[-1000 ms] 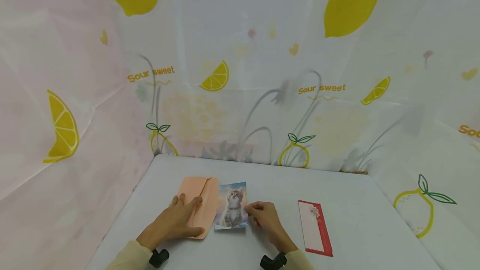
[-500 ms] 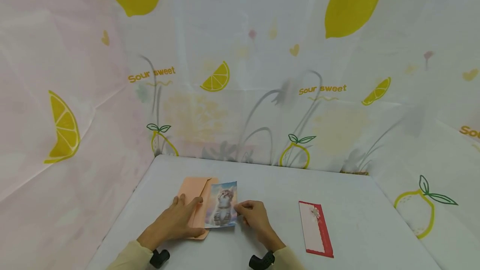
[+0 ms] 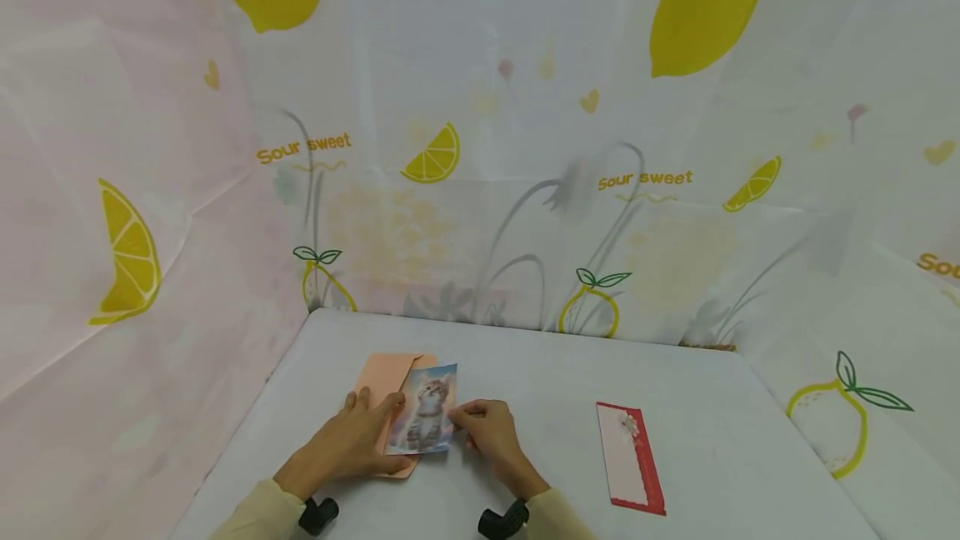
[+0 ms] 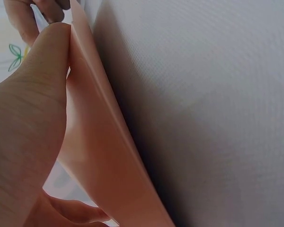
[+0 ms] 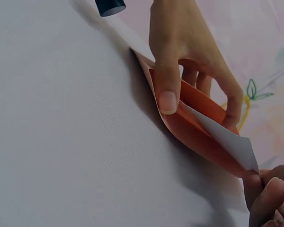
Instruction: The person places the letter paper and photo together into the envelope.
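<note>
A peach paper envelope (image 3: 386,369) lies on the white table under my left hand (image 3: 348,442). The thumb and fingers of that hand are spread across it, and in the right wrist view the envelope's mouth (image 5: 199,132) gapes between thumb and finger. My right hand (image 3: 493,444) pinches the right edge of a kitten picture card (image 3: 429,417). The card's left part lies inside or over the gaping mouth. Its pale back (image 5: 234,144) shows in the right wrist view, tilted into the opening. In the left wrist view the envelope (image 4: 106,151) is seen along its edge.
To the right lies a red and pale pink card (image 3: 624,457) with a small flower decoration. The white table (image 3: 555,365) is enclosed by lemon-printed cloth walls (image 3: 480,190).
My right hand has moved left with the kitten card, from beside the envelope to partly over or into its mouth. My left hand has stayed on the envelope.
</note>
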A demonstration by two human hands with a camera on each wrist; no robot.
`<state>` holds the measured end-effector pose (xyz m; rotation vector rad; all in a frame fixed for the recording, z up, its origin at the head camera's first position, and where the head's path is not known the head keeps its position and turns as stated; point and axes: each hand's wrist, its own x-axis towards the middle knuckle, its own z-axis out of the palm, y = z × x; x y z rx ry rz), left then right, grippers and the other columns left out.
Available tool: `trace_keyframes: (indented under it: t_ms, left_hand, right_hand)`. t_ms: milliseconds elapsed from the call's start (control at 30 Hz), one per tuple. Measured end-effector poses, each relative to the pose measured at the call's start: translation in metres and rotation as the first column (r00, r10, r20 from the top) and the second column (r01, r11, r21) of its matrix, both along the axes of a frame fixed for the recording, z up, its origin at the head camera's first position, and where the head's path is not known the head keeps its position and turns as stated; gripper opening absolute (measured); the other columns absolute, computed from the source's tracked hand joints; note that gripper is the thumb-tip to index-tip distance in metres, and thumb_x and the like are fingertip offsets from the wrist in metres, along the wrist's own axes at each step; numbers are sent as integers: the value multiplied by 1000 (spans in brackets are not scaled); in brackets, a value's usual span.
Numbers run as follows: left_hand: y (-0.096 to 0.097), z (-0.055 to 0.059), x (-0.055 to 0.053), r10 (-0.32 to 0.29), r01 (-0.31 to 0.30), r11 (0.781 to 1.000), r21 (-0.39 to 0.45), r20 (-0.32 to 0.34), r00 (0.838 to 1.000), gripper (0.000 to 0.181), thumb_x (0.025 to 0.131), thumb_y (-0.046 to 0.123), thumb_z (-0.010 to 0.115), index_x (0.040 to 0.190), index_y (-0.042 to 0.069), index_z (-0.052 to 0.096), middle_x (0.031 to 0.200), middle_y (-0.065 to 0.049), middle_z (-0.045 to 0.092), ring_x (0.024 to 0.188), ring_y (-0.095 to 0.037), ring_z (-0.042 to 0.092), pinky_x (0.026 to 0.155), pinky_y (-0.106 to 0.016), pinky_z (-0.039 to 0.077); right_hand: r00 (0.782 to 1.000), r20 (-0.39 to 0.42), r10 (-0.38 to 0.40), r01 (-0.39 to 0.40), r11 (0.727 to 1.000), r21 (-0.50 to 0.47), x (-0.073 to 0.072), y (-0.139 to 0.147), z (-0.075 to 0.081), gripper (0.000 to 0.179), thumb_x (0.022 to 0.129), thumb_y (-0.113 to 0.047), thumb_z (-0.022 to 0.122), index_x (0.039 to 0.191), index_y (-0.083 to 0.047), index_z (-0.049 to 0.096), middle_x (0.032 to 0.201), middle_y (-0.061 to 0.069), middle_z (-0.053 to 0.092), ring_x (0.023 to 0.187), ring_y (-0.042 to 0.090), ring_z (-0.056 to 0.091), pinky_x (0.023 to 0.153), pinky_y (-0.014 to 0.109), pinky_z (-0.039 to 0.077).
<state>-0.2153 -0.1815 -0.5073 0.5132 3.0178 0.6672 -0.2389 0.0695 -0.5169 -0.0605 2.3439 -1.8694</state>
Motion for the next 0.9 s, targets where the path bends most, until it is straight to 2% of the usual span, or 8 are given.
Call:
trace_keyframes:
  t_ms: [200, 500, 733, 900]
  left_hand:
    - [0, 0, -1, 1, -1, 1000, -1, 15, 1000, 102, 68, 77, 80, 148, 20, 51, 146, -48, 35, 132, -68, 36, 85, -72, 47]
    - [-1, 0, -1, 9, -9, 1000, -4, 42, 999, 106, 68, 78, 79, 151, 21, 48, 147, -48, 33, 133, -69, 34, 83, -73, 47]
    - [-1, 1, -1, 12, -12, 1000, -10, 33, 999, 107, 68, 76, 81, 151, 18, 47, 146, -48, 34, 132, -70, 35, 80, -72, 48]
    - [0, 1, -1, 10, -9, 1000, -20, 15, 1000, 103, 67, 74, 83, 149, 20, 49, 145, -46, 37, 130, -69, 38, 76, -70, 50]
  right_hand:
    - [1000, -9, -5, 5, 1000, 11, 1, -9, 2, 17, 92, -21, 78, 94, -4, 77, 79, 1, 74, 46, 5, 48, 47, 21, 39]
    - [1000, -26, 18, -18, 1000, 17, 1, -24, 0, 14, 91, -19, 78, 93, -5, 78, 77, 0, 73, 45, 6, 48, 48, 24, 38]
    - [998, -51, 33, -32, 999, 22, 0, -34, -1, 13, 90, -18, 79, 92, -5, 78, 75, -2, 73, 44, 6, 48, 48, 23, 37]
    - [997, -55, 54, -53, 998, 22, 1, -39, -1, 12, 91, -17, 78, 92, -5, 77, 74, 0, 74, 44, 6, 49, 47, 23, 38]
